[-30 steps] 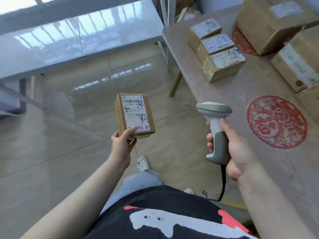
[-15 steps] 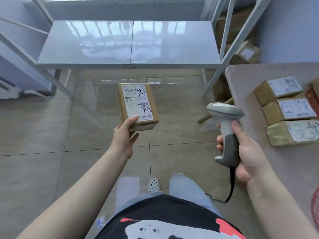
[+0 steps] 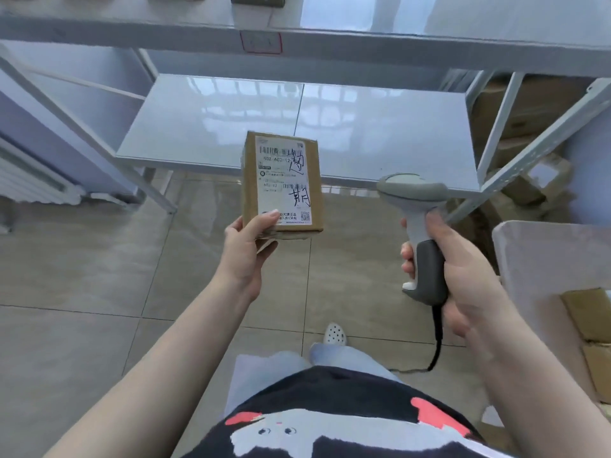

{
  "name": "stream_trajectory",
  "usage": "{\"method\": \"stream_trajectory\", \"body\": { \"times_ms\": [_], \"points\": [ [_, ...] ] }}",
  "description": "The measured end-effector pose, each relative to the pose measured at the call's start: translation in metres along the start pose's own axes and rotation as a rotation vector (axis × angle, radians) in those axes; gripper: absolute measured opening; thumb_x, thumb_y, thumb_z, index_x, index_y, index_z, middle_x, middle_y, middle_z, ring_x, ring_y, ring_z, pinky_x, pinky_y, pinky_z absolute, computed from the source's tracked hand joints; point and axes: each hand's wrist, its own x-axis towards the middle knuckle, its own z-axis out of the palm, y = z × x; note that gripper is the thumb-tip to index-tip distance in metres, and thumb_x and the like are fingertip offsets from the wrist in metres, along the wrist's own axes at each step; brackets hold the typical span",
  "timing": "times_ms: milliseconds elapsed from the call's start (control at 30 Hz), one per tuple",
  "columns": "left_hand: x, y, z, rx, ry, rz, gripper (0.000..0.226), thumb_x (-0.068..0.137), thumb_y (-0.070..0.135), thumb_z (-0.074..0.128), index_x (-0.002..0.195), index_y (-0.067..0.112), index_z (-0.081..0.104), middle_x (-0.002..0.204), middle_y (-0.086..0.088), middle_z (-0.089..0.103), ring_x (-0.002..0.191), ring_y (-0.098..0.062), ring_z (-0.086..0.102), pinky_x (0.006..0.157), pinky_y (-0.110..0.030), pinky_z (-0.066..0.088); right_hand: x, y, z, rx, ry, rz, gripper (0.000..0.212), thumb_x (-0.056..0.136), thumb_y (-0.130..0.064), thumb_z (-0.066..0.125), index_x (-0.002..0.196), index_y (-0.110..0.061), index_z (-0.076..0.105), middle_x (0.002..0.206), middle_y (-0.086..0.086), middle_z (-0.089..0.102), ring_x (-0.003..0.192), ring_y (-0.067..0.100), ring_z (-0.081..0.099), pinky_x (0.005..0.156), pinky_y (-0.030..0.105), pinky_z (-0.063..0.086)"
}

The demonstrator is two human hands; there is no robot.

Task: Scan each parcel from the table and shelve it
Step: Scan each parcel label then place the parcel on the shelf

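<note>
Shelf (image 3: 330, 127) nearer; left hand (image 3: 246, 252) grips parcel (image 3: 281, 183), right hand (image 3: 463, 269) scanner (image 3: 420, 233).

Parcel (image 3: 281, 185) left of scanner (image 3: 420, 226)

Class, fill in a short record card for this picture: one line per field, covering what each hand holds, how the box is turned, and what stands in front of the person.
Left hand: left hand grips the parcel by its lower corner, thumb on the label
Right hand: right hand holds the scanner by its handle
Parcel: small brown cardboard box, label facing the camera
Scanner: grey, corded, to the right of the parcel, not touching it
Ahead: shelf with a bare lower level
Far right: table corner with more boxes
</note>
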Motion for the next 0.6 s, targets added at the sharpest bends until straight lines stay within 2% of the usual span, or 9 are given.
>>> {"method": "stream_trajectory", "body": {
  "times_ms": [200,300,467,600],
  "points": [
    [0.043,0.047,0.048,0.000,-0.056,0.068,0.112,0.046,0.039,0.083,0.143,0.003,0.041,0.115,-0.005,0.068,0.087,-0.007,0.068,0.075,-0.025,0.052,0.056,-0.055,0.016,0.029,0.006,-0.017,0.054,0.079,-0.063,0.059,0.108,-0.019,0.068,0.070,-0.001,0.063,0.059,0.012,0.056,0.056,0.030,0.045],
    [0.064,0.068,0.066,0.018,-0.119,0.084,0.110,0.046,0.037,0.084,0.142,0.004,0.042,0.118,-0.009,0.069,0.090,-0.010,0.070,0.080,-0.027,0.054,0.074,-0.077,0.024,0.099,-0.011,-0.027,0.053,0.079,-0.062,0.058,0.111,-0.021,0.069,0.070,-0.002,0.062,0.059,0.009,0.055,0.055,0.026,0.047],
    [0.122,0.124,0.101,0.049,-0.233,0.105,0.105,0.047,0.039,0.083,0.138,0.004,0.045,0.113,-0.008,0.069,0.089,-0.011,0.070,0.078,-0.023,0.057,0.117,-0.116,0.050,0.207,0.009,-0.107,0.042,0.092,-0.054,0.051,0.106,-0.021,0.072,0.069,0.000,0.059,0.057,0.010,0.053,0.051,0.021,0.047],
    [0.171,0.177,0.124,0.134,-0.343,0.137,0.098,0.053,0.043,0.081,0.138,0.006,0.048,0.113,-0.006,0.072,0.093,-0.010,0.070,0.081,-0.023,0.055,0.153,-0.145,0.078,0.261,0.068,-0.166,0.043,0.090,-0.054,0.051,0.109,-0.019,0.070,0.068,0.000,0.057,0.058,0.010,0.050,0.052,0.019,0.046]
  ]
}}
